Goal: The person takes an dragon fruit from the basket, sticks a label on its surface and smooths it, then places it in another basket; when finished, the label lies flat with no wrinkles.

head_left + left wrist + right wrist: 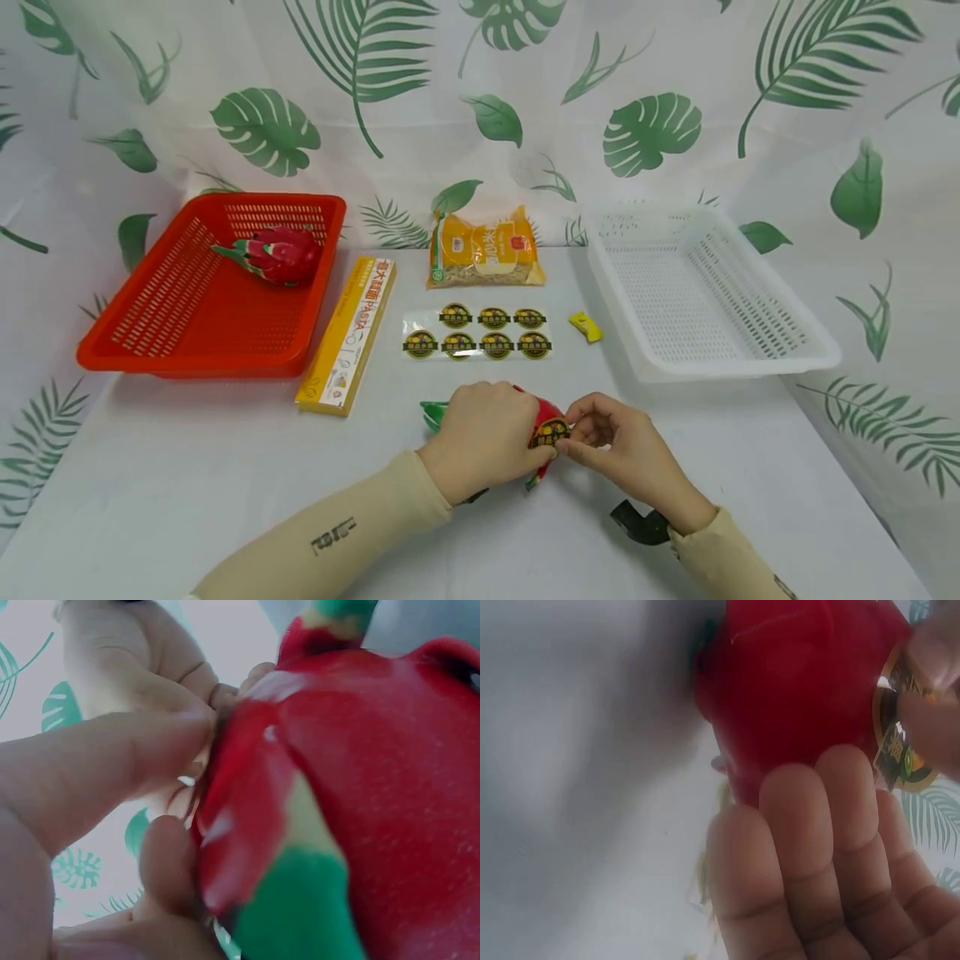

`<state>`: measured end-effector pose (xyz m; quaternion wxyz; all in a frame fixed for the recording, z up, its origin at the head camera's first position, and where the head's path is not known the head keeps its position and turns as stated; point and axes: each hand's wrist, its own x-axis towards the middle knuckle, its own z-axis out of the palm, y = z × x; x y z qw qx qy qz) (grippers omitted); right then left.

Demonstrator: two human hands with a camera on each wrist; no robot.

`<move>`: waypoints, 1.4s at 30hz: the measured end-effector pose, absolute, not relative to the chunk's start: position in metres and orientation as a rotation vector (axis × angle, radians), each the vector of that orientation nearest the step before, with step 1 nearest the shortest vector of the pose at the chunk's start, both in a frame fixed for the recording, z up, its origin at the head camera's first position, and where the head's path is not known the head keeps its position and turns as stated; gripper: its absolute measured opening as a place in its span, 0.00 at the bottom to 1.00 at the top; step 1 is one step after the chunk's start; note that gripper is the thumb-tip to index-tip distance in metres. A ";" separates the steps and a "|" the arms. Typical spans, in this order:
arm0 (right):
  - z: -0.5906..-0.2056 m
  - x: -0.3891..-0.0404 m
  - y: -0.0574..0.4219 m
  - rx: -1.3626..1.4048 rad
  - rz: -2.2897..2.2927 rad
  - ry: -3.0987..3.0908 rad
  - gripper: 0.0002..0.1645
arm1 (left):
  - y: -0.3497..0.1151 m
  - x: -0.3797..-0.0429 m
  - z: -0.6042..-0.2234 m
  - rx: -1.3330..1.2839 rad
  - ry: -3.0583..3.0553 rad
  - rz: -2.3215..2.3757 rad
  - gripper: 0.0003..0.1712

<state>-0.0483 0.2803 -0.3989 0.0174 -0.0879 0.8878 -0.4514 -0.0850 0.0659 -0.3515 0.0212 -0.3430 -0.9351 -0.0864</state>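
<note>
On the tabletop [187, 483], the left hand [483, 433] (partly) hides a dragon fruit [548, 411].

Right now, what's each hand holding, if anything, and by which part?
Left hand: the dragon fruit, gripped from above across its middle. Right hand: the sticker, pinched at the edge nearest that hand.

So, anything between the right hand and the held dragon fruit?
Yes: the round sticker, held by the right hand at the dragon fruit. The left hand, gripping the fruit, also has its thumb by the sticker. Nothing else visible.
</note>
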 end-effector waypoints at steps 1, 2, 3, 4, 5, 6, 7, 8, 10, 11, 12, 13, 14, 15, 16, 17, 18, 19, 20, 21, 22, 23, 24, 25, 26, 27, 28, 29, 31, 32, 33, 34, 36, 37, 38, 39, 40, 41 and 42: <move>-0.399 -0.049 0.281 -0.287 -1.392 2.762 0.17 | 0.066 -0.085 -0.352 -1.058 -2.897 -0.253 0.26; -0.399 -0.050 0.281 -0.299 -1.387 2.762 0.18 | 0.067 -0.085 -0.353 -1.056 -2.894 -0.242 0.27; -0.399 -0.051 0.281 -0.316 -1.378 2.763 0.19 | 0.067 -0.085 -0.354 -1.055 -2.893 -0.234 0.27; -0.400 -0.052 0.282 -0.334 -1.370 2.764 0.19 | 0.067 -0.085 -0.354 -1.054 -2.892 -0.227 0.27; -0.400 -0.052 0.283 -0.362 -1.365 2.767 0.19 | 0.067 -0.085 -0.354 -1.054 -2.891 -0.227 0.26; -0.401 -0.053 0.284 -0.385 -1.362 2.768 0.19 | 0.067 -0.085 -0.354 -1.052 -2.893 -0.227 0.26; -0.402 -0.054 0.285 -0.407 -1.360 2.767 0.19 | 0.067 -0.085 -0.354 -1.053 -2.894 -0.229 0.25; -0.402 -0.055 0.287 -0.429 -1.359 2.767 0.19 | 0.066 -0.086 -0.354 -1.056 -2.895 -0.240 0.25; -0.404 -0.056 0.290 -0.473 -1.358 2.759 0.18 | 0.065 -0.087 -0.354 -1.064 -2.891 -0.259 0.25; -0.404 -0.057 0.291 -0.488 -1.357 2.754 0.18 | 0.065 -0.088 -0.354 -1.070 -2.888 -0.272 0.26; -0.404 -0.057 0.292 -0.488 -1.359 2.746 0.17 | 0.065 -0.088 -0.354 -1.074 -2.881 -0.280 0.27; -0.404 -0.058 0.292 -0.490 -1.361 2.739 0.16 | 0.064 -0.088 -0.354 -1.077 -2.872 -0.286 0.28; -0.404 -0.058 0.292 -0.488 -1.364 2.731 0.15 | 0.064 -0.088 -0.355 -1.074 -2.861 -0.292 0.29; -0.405 -0.059 0.292 -0.484 -1.364 2.728 0.13 | 0.063 -0.088 -0.355 -1.068 -2.850 -0.296 0.30; -0.404 -0.060 0.291 -0.471 -1.372 2.720 0.11 | 0.063 -0.087 -0.355 -1.063 -2.842 -0.302 0.31; -0.404 -0.061 0.290 -0.454 -1.379 2.710 0.10 | 0.063 -0.087 -0.356 -1.056 -2.832 -0.304 0.31; -0.404 -0.062 0.289 -0.436 -1.388 2.700 0.08 | 0.063 -0.087 -0.356 -1.049 -2.823 -0.305 0.31; -0.404 -0.063 0.288 -0.421 -1.397 2.690 0.07 | 0.064 -0.087 -0.357 -1.044 -2.817 -0.308 0.32; -0.404 -0.064 0.287 -0.408 -1.405 2.680 0.07 | 0.064 -0.087 -0.357 -1.038 -2.814 -0.312 0.32; -0.404 -0.065 0.287 -0.397 -1.412 2.672 0.07 | 0.064 -0.087 -0.358 -1.035 -2.812 -0.313 0.32; -0.404 -0.066 0.286 -0.387 -1.419 2.663 0.07 | 0.064 -0.087 -0.358 -1.033 -2.812 -0.311 0.32; -0.404 -0.067 0.286 -0.382 -1.421 2.659 0.08 | 0.064 -0.087 -0.358 -1.031 -2.811 -0.308 0.32; -0.404 -0.067 0.286 -0.378 -1.420 2.659 0.08 | 0.064 -0.087 -0.359 -1.029 -2.811 -0.308 0.31; -0.404 -0.068 0.286 -0.376 -1.414 2.661 0.08 | 0.064 -0.088 -0.359 -1.025 -2.810 -0.306 0.30; -0.404 -0.068 0.286 -0.374 -1.409 2.665 0.08 | 0.064 -0.088 -0.359 -1.019 -2.808 -0.303 0.30; -0.404 -0.068 0.285 -0.373 -1.404 2.668 0.08 | 0.065 -0.088 -0.360 -1.012 -2.806 -0.298 0.30; -0.404 -0.068 0.285 -0.374 -1.401 2.674 0.08 | 0.065 -0.088 -0.360 -1.004 -2.801 -0.294 0.30; -0.404 -0.069 0.285 -0.375 -1.401 2.680 0.09 | 0.066 -0.087 -0.360 -0.992 -2.792 -0.291 0.30; -0.404 -0.069 0.285 -0.379 -1.403 2.685 0.09 | 0.067 -0.087 -0.361 -0.969 -2.779 -0.277 0.30; -0.404 -0.068 0.284 -0.379 -1.408 2.681 0.09 | 0.068 -0.086 -0.361 -0.963 -2.776 -0.271 0.31; -0.404 -0.067 0.284 -0.378 -1.414 2.675 0.09 | 0.068 -0.085 -0.362 -0.959 -2.771 -0.266 0.31; -0.405 -0.066 0.284 -0.376 -1.421 2.666 0.09 | 0.068 -0.085 -0.363 -0.956 -2.768 -0.259 0.32; -0.406 -0.065 0.285 -0.376 -1.428 2.651 0.09 | 0.069 -0.083 -0.365 -0.957 -2.757 -0.252 0.32; -0.406 -0.064 0.285 -0.379 -1.430 2.645 0.09 | 0.070 -0.083 -0.366 -0.960 -2.754 -0.248 0.32; -0.407 -0.064 0.285 -0.385 -1.430 2.645 0.08 | 0.070 -0.083 -0.367 -0.957 -2.742 -0.245 0.32; -0.407 -0.064 0.285 -0.393 -1.432 2.644 0.08 | 0.070 -0.083 -0.367 -0.953 -2.731 -0.242 0.32; -0.407 -0.064 0.285 -0.404 -1.432 2.648 0.08 | 0.070 -0.084 -0.367 -0.948 -2.720 -0.238 0.32; -0.407 -0.065 0.286 -0.415 -1.432 2.650 0.07 | 0.071 -0.085 -0.367 -0.942 -2.709 -0.235 0.32; -0.407 -0.066 0.286 -0.424 -1.433 2.651 0.07 | 0.071 -0.085 -0.367 -0.936 -2.700 -0.231 0.32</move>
